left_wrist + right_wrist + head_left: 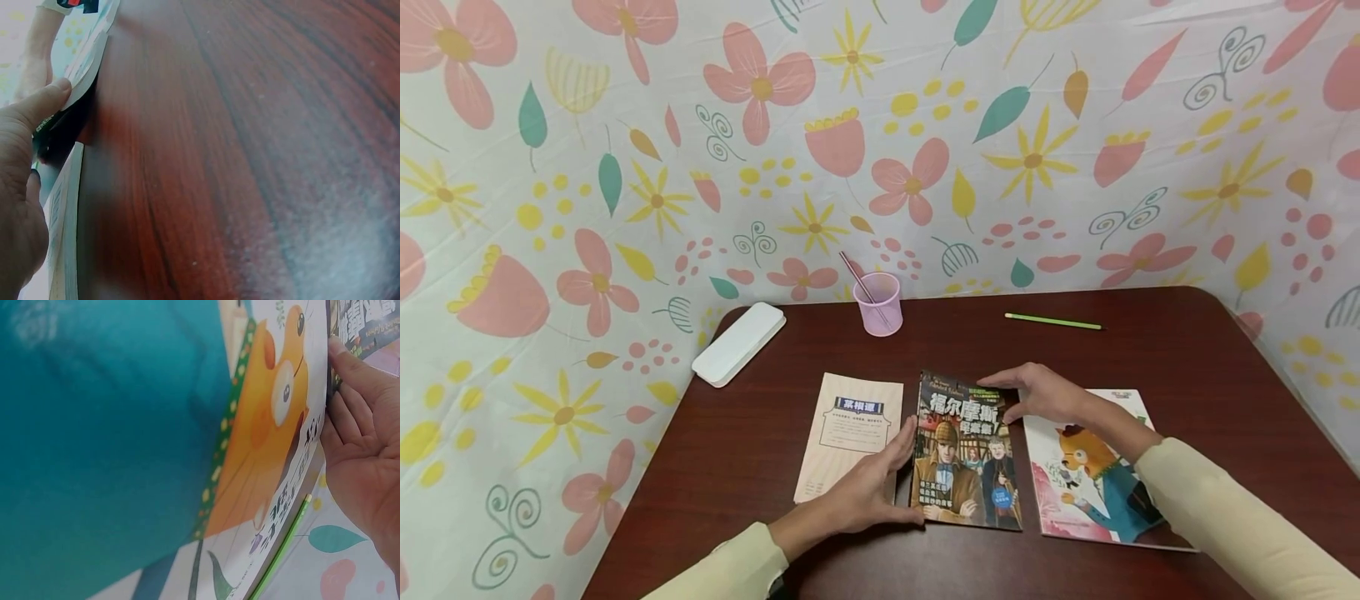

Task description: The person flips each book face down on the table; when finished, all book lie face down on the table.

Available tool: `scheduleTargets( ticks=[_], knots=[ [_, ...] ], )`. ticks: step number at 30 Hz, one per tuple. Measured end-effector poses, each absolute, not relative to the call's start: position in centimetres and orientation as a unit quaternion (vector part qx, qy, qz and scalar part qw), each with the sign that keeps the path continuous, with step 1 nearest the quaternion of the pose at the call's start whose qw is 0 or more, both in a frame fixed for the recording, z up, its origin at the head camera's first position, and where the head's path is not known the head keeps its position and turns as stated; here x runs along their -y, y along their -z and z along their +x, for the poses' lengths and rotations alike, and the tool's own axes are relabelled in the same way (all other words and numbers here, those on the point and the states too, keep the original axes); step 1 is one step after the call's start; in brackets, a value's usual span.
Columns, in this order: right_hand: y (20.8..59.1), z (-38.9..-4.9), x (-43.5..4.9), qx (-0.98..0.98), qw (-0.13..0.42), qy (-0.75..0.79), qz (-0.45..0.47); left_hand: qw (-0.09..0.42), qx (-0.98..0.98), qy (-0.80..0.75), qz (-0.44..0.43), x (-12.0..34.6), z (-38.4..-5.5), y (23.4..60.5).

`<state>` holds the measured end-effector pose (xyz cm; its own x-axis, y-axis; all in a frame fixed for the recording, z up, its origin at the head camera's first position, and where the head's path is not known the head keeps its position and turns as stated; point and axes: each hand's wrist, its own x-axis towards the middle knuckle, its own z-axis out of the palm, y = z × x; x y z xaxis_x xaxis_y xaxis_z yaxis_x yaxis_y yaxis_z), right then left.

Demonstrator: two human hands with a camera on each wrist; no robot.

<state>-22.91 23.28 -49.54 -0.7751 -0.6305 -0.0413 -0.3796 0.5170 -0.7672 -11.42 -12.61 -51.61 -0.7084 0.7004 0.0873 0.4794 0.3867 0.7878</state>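
Detective book: the dark-covered detective book [962,479] lies face up between the two hands, toward the near side of the tabletop [677,500] and well back from its far edge; the left wrist view shows a dark band below its pages, and whether that side is lifted I cannot tell.
Left hand: the left hand [861,496] has thumb and fingers spread apart along the book's left edge, thumb by the near left corner, not clamped.
Right hand: the right hand [1051,396] has thumb and fingers apart at the book's upper right edge, fingers nearly straight, no firm grip showing.
Beige book: the beige book [842,442] is just left of it, partly under the left hand; a low wrist could drag it askew.
Picture book: the picture book [1075,504] is just right, with the right forearm across it; a sleeve [1225,508] brushing the cover could turn it.
Cover risk: uneven pressure from the two hands could twist the detective book, and lifting by the cover alone could splay or crease its pages.
Green pencil: the green pencil [1052,322] lies near the far edge, toward the far right corner; a sideways knock could roll it.
Back row: the pink cup [881,319] stands near the far edge, and the white case [739,346] lies at the far left corner, both beyond the hands.
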Motion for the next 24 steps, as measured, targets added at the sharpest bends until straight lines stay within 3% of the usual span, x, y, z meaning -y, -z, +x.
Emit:
scheduleTargets(
  ticks=[17,24],
  knots=[
    [49.0,-22.8,-22.6,-0.889,0.053,0.319,-0.323,0.101,-0.841,-0.399,0.352,13.1,-11.2,51.2],
    [48.1,-22.6,-22.6,-0.89,0.043,0.333,-0.309,0.073,-0.849,-0.36,0.38,13.4,-11.6,50.7]
  ],
)
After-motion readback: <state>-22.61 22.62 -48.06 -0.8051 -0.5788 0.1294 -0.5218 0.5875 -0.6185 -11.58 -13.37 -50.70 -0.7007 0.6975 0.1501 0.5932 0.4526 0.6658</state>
